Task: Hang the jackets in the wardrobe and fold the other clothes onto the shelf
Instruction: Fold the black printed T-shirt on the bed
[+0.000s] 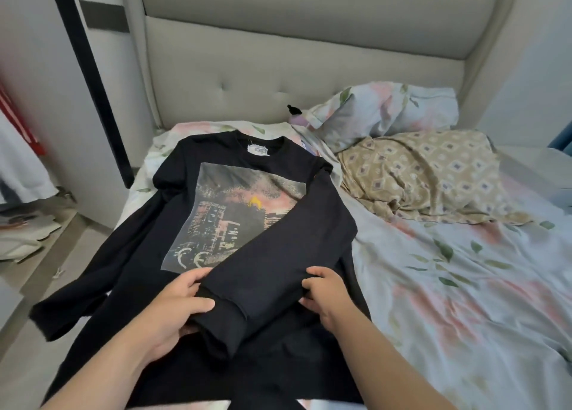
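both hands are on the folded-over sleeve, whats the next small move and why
Probably lay the sleeve flat across the black shirt and let go. The left hand and right hand both grip its cuff end, it crosses the print diagonally, and the other sleeve lies spread out, unfolded.

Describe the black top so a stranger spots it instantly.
Start at the grey padded headboard, then the floral-sheeted bed below. On its left side lies a black long-sleeved top with a big square print, unlike the beige patterned cloth beside it.
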Motion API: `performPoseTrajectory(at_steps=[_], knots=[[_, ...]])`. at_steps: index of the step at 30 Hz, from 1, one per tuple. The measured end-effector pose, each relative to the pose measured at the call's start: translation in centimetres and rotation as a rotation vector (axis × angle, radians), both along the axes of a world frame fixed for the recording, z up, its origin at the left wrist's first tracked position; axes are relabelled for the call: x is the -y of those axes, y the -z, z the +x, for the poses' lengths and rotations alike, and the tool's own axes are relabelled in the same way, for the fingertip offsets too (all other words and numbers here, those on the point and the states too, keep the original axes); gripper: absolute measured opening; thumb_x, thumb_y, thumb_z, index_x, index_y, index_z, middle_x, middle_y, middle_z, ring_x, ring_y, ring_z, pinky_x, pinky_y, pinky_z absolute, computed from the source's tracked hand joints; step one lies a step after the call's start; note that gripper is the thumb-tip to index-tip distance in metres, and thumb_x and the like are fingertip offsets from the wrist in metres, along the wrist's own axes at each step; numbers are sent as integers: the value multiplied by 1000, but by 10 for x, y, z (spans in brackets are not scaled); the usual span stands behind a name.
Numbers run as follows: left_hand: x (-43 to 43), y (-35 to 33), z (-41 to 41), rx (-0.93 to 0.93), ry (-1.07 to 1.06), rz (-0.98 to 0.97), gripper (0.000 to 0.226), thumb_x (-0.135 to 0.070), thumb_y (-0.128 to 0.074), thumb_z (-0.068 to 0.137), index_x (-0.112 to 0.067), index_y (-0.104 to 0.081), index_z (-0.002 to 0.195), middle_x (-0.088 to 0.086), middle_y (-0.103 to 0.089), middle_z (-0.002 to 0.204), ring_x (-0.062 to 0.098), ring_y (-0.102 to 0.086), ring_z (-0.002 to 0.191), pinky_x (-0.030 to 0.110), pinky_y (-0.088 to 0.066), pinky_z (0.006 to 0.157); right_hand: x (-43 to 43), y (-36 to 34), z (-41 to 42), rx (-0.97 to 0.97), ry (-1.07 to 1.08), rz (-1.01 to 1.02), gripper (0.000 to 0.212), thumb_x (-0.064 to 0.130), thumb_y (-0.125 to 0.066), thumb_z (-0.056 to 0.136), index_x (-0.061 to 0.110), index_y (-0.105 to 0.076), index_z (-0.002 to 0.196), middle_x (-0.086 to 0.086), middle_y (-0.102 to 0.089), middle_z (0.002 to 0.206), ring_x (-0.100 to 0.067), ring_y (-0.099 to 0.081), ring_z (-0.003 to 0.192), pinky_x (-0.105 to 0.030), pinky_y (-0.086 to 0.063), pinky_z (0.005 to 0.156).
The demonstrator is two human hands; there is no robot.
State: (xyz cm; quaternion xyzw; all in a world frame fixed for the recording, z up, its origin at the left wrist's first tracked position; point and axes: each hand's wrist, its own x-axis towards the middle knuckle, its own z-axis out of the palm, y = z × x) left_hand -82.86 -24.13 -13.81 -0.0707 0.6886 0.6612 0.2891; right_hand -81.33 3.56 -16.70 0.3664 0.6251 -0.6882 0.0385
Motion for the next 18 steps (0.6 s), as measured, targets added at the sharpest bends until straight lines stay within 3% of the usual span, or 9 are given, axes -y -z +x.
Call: performPoseTrajectory(at_steps=[3, 6, 8, 10, 12, 15, 18], knots=[[37, 16, 7, -31, -72, -97, 60, 12, -58, 80, -37, -66, 114, -3, -72, 113, 21, -71, 99, 43, -57, 87, 30, 0, 9, 51, -84, -34, 48, -4, -55, 88, 18, -52, 131, -12, -58, 116, -27, -64, 92, -29, -58, 59], [63, 42, 26, -52, -121, -353, 50, -2, -67, 86, -27, -55, 127, -2, -61, 114, 18, -65, 96, 33, -55, 69, 60, -2, 18, 166, -272, 106, 50, -2, -47, 91, 18, -43, 137, -6, -58, 101, -20, -60, 75, -34, -62, 64], [73, 55, 37, -121, -148, -461, 49, -6, -71, 85, -22, -55, 128, 0, -58, 116, 17, -65, 90, 27, -52, 64, 74, -6, 22, 213, -466, 404, 33, 5, -42, 87, 15, -49, 118, -6, -58, 98, -22, -58, 73, -41, -62, 74], [76, 60, 48, -275, -165, -551, 43, -10, -75, 82, -26, -57, 118, -2, -57, 113, 14, -63, 88, 23, -47, 69, 85, -10, 21, 217, -654, 930, 20, 16, -44, 86, 16, -49, 105, -7, -57, 110, -28, -58, 92, -37, -54, 78], [76, 58, 56, -393, -96, -621, 39, -18, -76, 82, -35, -55, 110, -12, -55, 105, 9, -62, 92, 15, -41, 72, 100, -12, 20, 105, -774, 1292, 26, 33, -45, 92, 20, -49, 114, -9, -48, 124, -31, -49, 110, -37, -45, 85], [75, 58, 65, -407, 52, -715, 36, -29, -74, 85, -41, -51, 111, -18, -49, 100, 1, -61, 76, 11, -40, 69, 129, -2, 21, 62, -1104, 1280, 51, 52, -38, 97, 24, -44, 139, -12, -36, 145, -35, -37, 130, -45, -35, 107], [81, 56, 66, -385, 43, -725, 32, -34, -73, 84, -37, -57, 111, -16, -50, 99, 0, -60, 75, 12, -40, 72, 144, 14, 22, 174, -1263, 1297, 55, 52, -35, 99, 22, -33, 146, -13, -28, 151, -38, -29, 135, -52, -27, 112]])
